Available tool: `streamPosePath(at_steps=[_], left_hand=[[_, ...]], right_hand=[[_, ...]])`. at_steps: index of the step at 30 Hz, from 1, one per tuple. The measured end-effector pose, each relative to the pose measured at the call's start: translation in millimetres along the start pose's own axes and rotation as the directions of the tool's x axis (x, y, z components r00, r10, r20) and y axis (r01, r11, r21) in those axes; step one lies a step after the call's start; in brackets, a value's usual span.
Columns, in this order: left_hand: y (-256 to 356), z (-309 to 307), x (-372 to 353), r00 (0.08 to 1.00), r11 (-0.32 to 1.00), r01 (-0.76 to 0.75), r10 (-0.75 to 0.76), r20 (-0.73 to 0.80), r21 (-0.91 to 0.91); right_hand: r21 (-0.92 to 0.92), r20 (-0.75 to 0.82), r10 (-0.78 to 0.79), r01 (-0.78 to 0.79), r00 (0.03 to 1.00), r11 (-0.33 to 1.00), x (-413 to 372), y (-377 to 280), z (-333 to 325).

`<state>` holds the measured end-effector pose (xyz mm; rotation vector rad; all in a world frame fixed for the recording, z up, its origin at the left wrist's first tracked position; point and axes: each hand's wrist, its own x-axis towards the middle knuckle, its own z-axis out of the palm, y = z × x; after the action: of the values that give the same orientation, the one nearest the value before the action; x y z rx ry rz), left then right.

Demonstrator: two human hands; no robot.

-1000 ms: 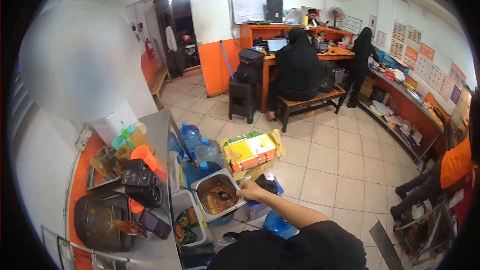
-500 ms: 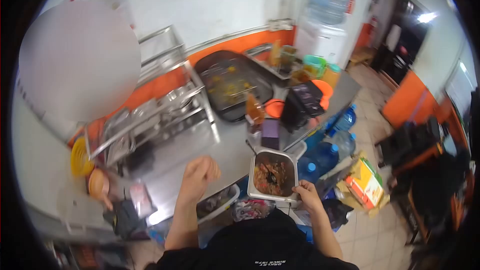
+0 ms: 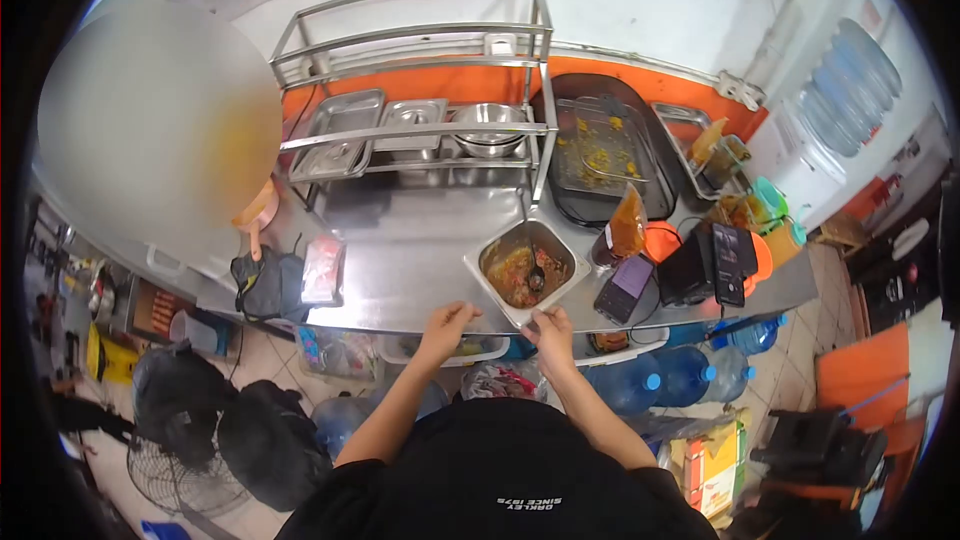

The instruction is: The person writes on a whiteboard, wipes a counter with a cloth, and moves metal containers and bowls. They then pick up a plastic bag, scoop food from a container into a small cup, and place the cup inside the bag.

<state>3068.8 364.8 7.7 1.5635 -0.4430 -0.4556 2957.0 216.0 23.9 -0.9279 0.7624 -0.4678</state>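
Observation:
A square stainless steel food pan (image 3: pixel 488 283) sits at the front of the steel counter, turned cornerwise. Inside is a reddish chopped mixture (image 3: pixel 510 278), with a dark spoon (image 3: pixel 537 277) resting in it. My right hand (image 3: pixel 550 334) pinches the pan's near corner at the counter's edge. My left hand (image 3: pixel 450 326), fingers curled in, is at the counter edge left of the pan, apart from it; nothing shows in it. Right of the pan lie a phone with a lit purple screen (image 3: pixel 630 280) and a bag of brown sauce (image 3: pixel 627 224).
A steel rack (image 3: pixel 420 132) with lids and bowls (image 3: pixel 488 124) stands at the back. A large black tray (image 3: pixel 655 202) is right of it. A pink-white packet (image 3: pixel 322 270) and a dark bag (image 3: pixel 268 285) lie left. Water bottles (image 3: pixel 685 373) stand under the counter. A blurred person is left.
My view has swung left. The pan, held by my right hand, has gone from over the counter's front edge onto the counter. My left fist has come down towards the edge.

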Motion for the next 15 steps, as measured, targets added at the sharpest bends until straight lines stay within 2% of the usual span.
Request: streamPosePath(at_steps=[1, 2, 4, 5, 6, 8, 9, 10, 11, 12, 13, 14, 15], left_hand=[[0.5, 3.5, -4.7, 0.999, 0.995, 0.043, -0.043, -0.007, -0.085], [1.7, 2.4, -7.9, 0.998, 0.995, 0.046, -0.049, -0.032, -0.085], [5.2, -0.6, -17.0, 0.975, 0.979, 0.201, -0.203, 0.088, 0.03], [1.6, -1.8, -17.1, 0.973, 0.973, 0.199, -0.21, 0.091, 0.118], [-2.0, 1.5, -19.2, 0.974, 0.971, 0.206, -0.215, 0.074, 0.118], [-2.0, 12.8, -23.1, 0.983, 0.975, 0.027, 0.014, -0.181, 0.223], [-0.6, 12.8, -24.4, 0.98, 0.974, 0.036, 0.01, -0.199, 0.225], [5.8, 12.5, -25.7, 0.98, 0.983, 0.13, -0.107, -0.169, 0.132], [13.3, 12.8, -26.8, 0.968, 0.974, 0.225, -0.218, -0.128, 0.039], [22.2, 13.0, -25.4, 0.964, 0.973, 0.23, -0.223, -0.144, 0.036], [33.1, 13.6, -24.1, 0.932, 0.903, 0.361, -0.346, -0.103, 0.232], [43.7, 15.8, -26.6, 0.878, 0.782, 0.459, -0.471, -0.084, 0.421], [54.5, 21.6, -33.4, 0.876, 0.781, 0.467, -0.472, -0.099, 0.415]], right_hand=[[-0.01, 0.018, 0.015, -0.014, 1.0, 1.0, 1.4, -2.0, 0.7], [-0.032, 0.085, 0.056, -0.053, 0.995, 0.998, 3.0, -4.7, 1.2], [-0.063, 0.162, 0.114, -0.105, 0.98, 0.992, 6.8, -6.3, -5.4], [-0.178, 0.231, 0.152, -0.112, 0.961, 0.978, 9.1, -6.5, -15.7], [-0.29, 0.296, 0.196, -0.107, 0.935, 0.951, 10.7, -6.5, -26.0], [-0.331, 0.31, 0.229, -0.121, 0.923, 0.936, 8.7, -3.2, -47.2], [-0.367, 0.313, 0.25, -0.126, 0.916, 0.922, 8.4, -1.7, -57.2], [-0.374, 0.325, 0.264, -0.132, 0.908, 0.918, 11.4, -0.2, -67.5], [-0.542, 0.316, 0.378, -0.162, 0.87, 0.825, 15.5, 0.5, -76.9], [-0.69, 0.285, 0.483, -0.172, 0.828, 0.703, 19.5, 2.7, -83.9], [-0.697, 0.29, 0.494, -0.173, 0.819, 0.696, 19.9, 3.2, -87.0], [-0.687, 0.353, 0.552, -0.191, 0.756, 0.701, 20.4, 3.4, -89.5], [-0.678, 0.416, 0.599, -0.206, 0.684, 0.706, 22.7, 2.8, -89.5]])
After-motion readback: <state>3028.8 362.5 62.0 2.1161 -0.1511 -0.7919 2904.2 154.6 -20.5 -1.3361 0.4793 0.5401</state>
